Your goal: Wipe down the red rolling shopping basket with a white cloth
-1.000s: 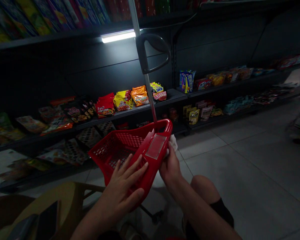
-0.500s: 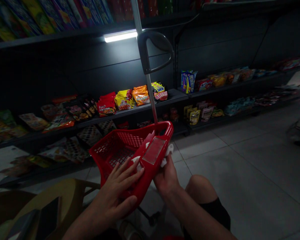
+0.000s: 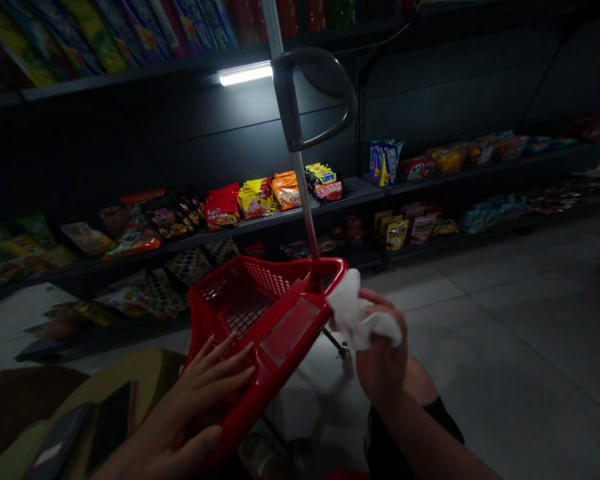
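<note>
A red shopping basket (image 3: 290,370) with perforated walls tilts in front of me, a clear label panel set in its broad near rim. Flat on that rim lies my left hand (image 3: 200,393), its fingers stretched out and holding nothing. To the right of the basket, my right hand (image 3: 387,363) is closed on a crumpled white tissue (image 3: 353,310). The tissue's left edge is at the basket's right corner; whether it touches cannot be made out. Rising behind the basket is a metal pole (image 3: 306,207) with a dark looped handle (image 3: 287,100).
Shelves (image 3: 350,193) of packaged snacks run across the back, under a bright tube light (image 3: 245,73). At lower left a yellowish stool (image 3: 150,373) carries two dark phone-like objects (image 3: 113,423). My bent knee (image 3: 423,387) is at lower right, above the tiled floor (image 3: 500,360).
My right hand has come out from under the basket rim, moving right and up with the tissue. The left hand has slid down and left along the rim. The basket has turned slightly.
</note>
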Demonstrator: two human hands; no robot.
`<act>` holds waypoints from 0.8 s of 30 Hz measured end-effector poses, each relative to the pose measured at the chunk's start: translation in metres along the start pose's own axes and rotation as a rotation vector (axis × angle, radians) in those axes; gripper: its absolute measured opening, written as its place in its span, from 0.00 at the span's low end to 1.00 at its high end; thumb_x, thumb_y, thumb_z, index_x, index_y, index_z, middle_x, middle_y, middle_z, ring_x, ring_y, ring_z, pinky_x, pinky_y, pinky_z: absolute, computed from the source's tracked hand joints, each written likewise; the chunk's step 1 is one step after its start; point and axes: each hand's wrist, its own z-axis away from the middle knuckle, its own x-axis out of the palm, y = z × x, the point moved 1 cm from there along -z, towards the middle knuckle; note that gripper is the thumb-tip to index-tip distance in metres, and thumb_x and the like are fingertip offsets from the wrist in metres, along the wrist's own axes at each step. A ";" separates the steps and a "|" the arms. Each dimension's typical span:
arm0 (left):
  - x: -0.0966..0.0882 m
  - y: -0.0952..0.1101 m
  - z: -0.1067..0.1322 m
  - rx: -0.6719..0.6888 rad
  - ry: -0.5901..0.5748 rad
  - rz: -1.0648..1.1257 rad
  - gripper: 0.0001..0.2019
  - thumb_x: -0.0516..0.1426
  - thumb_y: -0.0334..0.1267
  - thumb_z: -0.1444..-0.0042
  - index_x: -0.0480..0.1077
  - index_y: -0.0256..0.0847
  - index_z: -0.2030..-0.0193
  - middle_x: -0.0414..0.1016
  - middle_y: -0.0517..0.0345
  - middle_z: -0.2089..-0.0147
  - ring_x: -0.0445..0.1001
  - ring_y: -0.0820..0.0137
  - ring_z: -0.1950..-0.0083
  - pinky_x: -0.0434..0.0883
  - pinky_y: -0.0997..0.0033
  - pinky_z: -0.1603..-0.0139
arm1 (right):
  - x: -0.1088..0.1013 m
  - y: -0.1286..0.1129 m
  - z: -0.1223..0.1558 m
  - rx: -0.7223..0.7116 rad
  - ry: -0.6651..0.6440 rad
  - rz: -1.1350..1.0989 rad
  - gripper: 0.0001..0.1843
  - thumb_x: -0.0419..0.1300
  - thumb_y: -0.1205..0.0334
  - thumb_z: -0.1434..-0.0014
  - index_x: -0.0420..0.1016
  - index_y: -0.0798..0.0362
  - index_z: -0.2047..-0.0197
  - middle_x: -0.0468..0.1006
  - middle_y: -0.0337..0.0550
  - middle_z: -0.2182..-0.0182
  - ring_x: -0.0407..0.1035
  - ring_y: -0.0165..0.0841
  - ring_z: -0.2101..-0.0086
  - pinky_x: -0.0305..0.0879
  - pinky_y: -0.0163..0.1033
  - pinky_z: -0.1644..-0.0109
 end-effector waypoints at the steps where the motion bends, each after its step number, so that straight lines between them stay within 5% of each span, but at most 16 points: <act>1: -0.001 0.000 0.000 0.002 -0.001 0.006 0.27 0.53 0.51 0.38 0.57 0.66 0.32 0.54 0.64 0.27 0.47 0.53 0.25 0.52 0.36 0.30 | 0.001 -0.006 -0.010 -0.103 -0.111 0.145 0.10 0.67 0.49 0.48 0.78 0.43 0.65 0.80 0.44 0.57 0.69 0.44 0.47 0.61 0.52 0.38; 4: -0.002 0.000 -0.002 0.011 0.023 0.015 0.24 0.52 0.49 0.37 0.61 0.67 0.34 0.58 0.66 0.28 0.47 0.54 0.25 0.50 0.36 0.29 | 0.006 -0.022 -0.057 -0.433 -0.445 0.673 0.09 0.67 0.53 0.48 0.79 0.45 0.63 0.80 0.45 0.56 0.68 0.44 0.48 0.52 0.52 0.34; 10: 0.002 -0.010 -0.014 0.012 0.075 0.014 0.23 0.52 0.47 0.37 0.65 0.62 0.36 0.67 0.64 0.33 0.57 0.55 0.28 0.43 0.37 0.27 | 0.001 -0.032 -0.148 -0.717 -0.501 1.165 0.12 0.54 0.58 0.38 0.77 0.52 0.59 0.80 0.48 0.58 0.69 0.39 0.54 0.56 0.45 0.41; 17: 0.000 -0.030 -0.005 -0.096 0.237 0.150 0.23 0.44 0.50 0.34 0.79 0.53 0.50 0.76 0.60 0.41 0.67 0.58 0.33 0.46 0.43 0.25 | 0.035 -0.027 -0.099 -0.794 -0.500 1.430 0.15 0.54 0.53 0.34 0.76 0.52 0.64 0.80 0.47 0.66 0.69 0.37 0.63 0.56 0.41 0.53; 20: -0.011 -0.050 0.003 -0.106 0.219 0.178 0.24 0.42 0.52 0.34 0.78 0.53 0.49 0.79 0.60 0.44 0.68 0.58 0.34 0.49 0.44 0.26 | 0.045 -0.030 -0.077 -0.780 -0.509 1.442 0.16 0.54 0.51 0.34 0.77 0.52 0.63 0.80 0.47 0.67 0.69 0.36 0.65 0.56 0.40 0.56; 24: -0.032 -0.077 0.002 -0.281 0.146 0.110 0.24 0.46 0.55 0.36 0.74 0.53 0.43 0.77 0.59 0.41 0.74 0.58 0.40 0.70 0.55 0.38 | 0.048 -0.036 -0.065 -0.737 -0.598 1.441 0.17 0.55 0.48 0.34 0.78 0.51 0.60 0.80 0.48 0.67 0.69 0.36 0.66 0.57 0.38 0.58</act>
